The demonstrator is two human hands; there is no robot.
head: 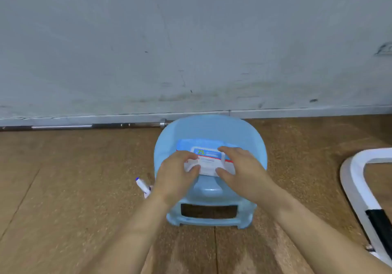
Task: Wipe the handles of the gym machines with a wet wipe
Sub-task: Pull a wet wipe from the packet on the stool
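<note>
Wooden flooring (84, 189) meets a scuffed wall — against it I see a blue stool (244, 138). On its seat's middle lies the wet wipe pack (206, 157) (label partly blurred); my left hand (176, 174) and right hand (244, 167) pinch its white flap (209, 167) — both holding.

Pale blue stool (210, 129), blue-and-white wipe pack (209, 157), brown floor (74, 178)
</note>
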